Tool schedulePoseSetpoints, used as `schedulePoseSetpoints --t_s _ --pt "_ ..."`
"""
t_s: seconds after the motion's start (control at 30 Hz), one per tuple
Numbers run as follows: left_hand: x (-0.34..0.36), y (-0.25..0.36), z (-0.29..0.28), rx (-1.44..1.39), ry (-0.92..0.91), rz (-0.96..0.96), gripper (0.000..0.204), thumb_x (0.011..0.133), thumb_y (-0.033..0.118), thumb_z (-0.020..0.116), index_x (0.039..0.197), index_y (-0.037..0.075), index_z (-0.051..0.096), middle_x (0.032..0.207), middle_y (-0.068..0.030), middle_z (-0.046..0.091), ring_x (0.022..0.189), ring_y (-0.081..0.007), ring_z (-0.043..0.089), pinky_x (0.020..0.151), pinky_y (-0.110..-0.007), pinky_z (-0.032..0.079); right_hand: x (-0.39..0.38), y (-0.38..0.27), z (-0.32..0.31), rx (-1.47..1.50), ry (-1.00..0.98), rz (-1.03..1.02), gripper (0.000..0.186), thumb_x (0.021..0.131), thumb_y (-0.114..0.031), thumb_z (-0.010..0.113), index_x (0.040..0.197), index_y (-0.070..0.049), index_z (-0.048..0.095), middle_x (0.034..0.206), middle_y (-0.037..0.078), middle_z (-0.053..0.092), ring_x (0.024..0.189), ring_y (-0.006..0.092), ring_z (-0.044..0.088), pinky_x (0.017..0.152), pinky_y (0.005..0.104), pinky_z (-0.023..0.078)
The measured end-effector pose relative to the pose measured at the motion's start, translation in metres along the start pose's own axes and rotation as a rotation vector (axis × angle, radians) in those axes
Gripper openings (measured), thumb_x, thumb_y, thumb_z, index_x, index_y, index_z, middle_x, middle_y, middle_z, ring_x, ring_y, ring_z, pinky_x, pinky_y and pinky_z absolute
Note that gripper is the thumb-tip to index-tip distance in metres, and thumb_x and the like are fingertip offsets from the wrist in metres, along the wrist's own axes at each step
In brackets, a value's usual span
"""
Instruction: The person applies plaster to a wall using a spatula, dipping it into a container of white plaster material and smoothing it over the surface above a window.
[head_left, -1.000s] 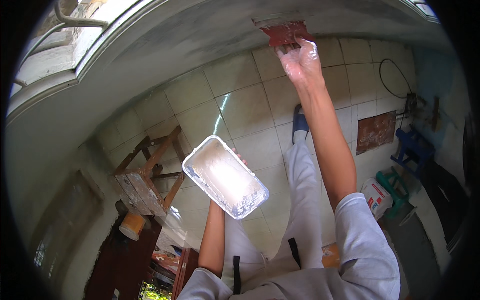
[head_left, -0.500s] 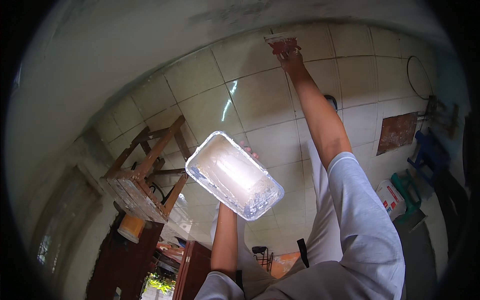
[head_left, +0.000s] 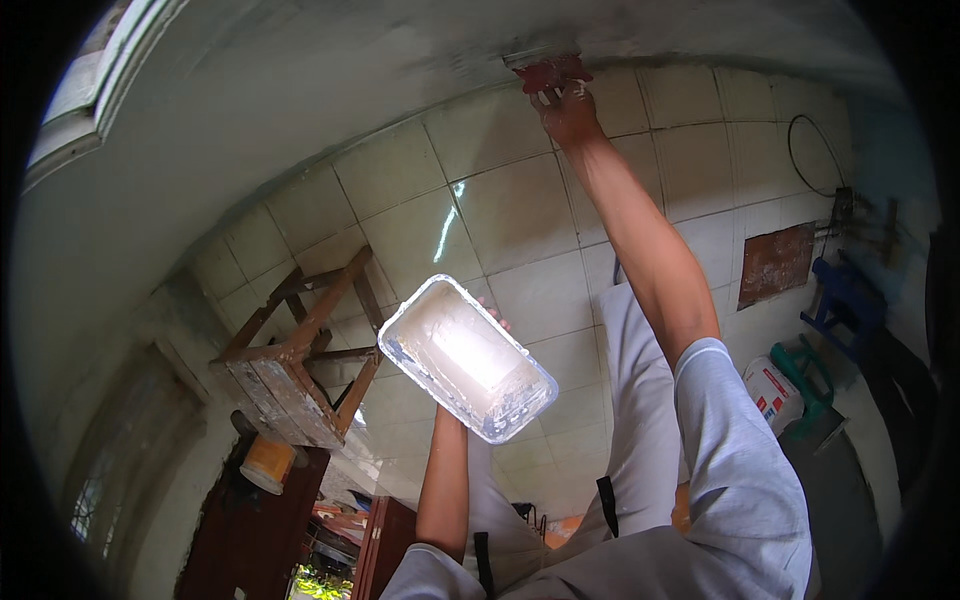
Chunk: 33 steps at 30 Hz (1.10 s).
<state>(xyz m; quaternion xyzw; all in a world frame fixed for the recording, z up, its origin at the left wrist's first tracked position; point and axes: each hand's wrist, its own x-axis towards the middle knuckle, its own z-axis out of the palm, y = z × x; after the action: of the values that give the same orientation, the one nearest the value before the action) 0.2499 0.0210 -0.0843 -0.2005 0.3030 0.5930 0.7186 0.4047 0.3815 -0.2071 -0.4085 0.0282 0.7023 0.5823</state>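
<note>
My left hand [head_left: 497, 314] supports a white rectangular plastic tub [head_left: 437, 386] from beneath; only some fingertips show past its far edge. Pale putty-like paste coats the inside, and the rim is smeared. Stretched far ahead, my right hand [head_left: 570, 117] grips a red-bodied putty spreader [head_left: 551, 76]. The spreader's blade edge lies against the grey wall [head_left: 330, 90], just above where the tiles begin in the picture. A darker patch shows on the wall around the blade.
A worn wooden stool [head_left: 285, 395] stands at the left, beside a yellow-orange container [head_left: 268, 464]. On the right are a blue plastic stool [head_left: 845, 305], a green plastic stool [head_left: 805, 375] and a white bucket [head_left: 772, 392]. A brown square panel [head_left: 776, 264] and a dark cable loop [head_left: 815, 155] lie beyond them.
The putty spreader in my right hand has moved from over the tiles up onto the wall, slightly leftward. The view has shifted, bringing a window frame in at upper left. The tub stays in my left hand.
</note>
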Motion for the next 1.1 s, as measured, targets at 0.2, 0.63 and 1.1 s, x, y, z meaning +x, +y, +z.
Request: schedulePoseSetpoints --t_s 0.2,0.63,1.1 --pt "-0.001 0.002 0.009 0.012 -0.002 -0.014 0.061 0.099 0.046 0.051 0.14 0.002 0.043 0.114 -0.0153 0.059 0.109 -0.0339 0.055 0.103 -0.046 0.045 -0.082 -0.053 0.065 0.026 -0.028 -0.033 0.025 0.093 -0.003 0.048 0.117 -0.008 0.05 0.125 0.01 0.053 0.116 0.0268 0.052 0.1 0.048 0.044" --pt "0.001 0.012 0.013 0.042 -0.035 0.005 0.066 0.098 0.05 0.05 0.141 0.001 0.042 0.12 -0.0164 0.059 0.113 -0.0354 0.057 0.103 -0.048 0.047 -0.022 0.001 -0.085 0.208 0.062 0.124 0.031 0.102 -0.014 0.047 0.133 -0.009 0.046 0.137 0.009 0.048 0.131 0.0254 0.043 0.112 0.0482 0.039" --pt "-0.003 0.019 -0.01 0.19 0.046 0.045 0.064 0.1 0.049 0.046 0.143 0.002 0.04 0.122 -0.017 0.058 0.113 -0.0352 0.058 0.108 -0.048 0.042 0.042 0.001 -0.022 0.072 0.125 0.1 0.018 0.104 -0.03 0.046 0.109 -0.013 0.051 0.103 0.005 0.063 0.097 0.0219 0.06 0.089 0.0395 0.049"
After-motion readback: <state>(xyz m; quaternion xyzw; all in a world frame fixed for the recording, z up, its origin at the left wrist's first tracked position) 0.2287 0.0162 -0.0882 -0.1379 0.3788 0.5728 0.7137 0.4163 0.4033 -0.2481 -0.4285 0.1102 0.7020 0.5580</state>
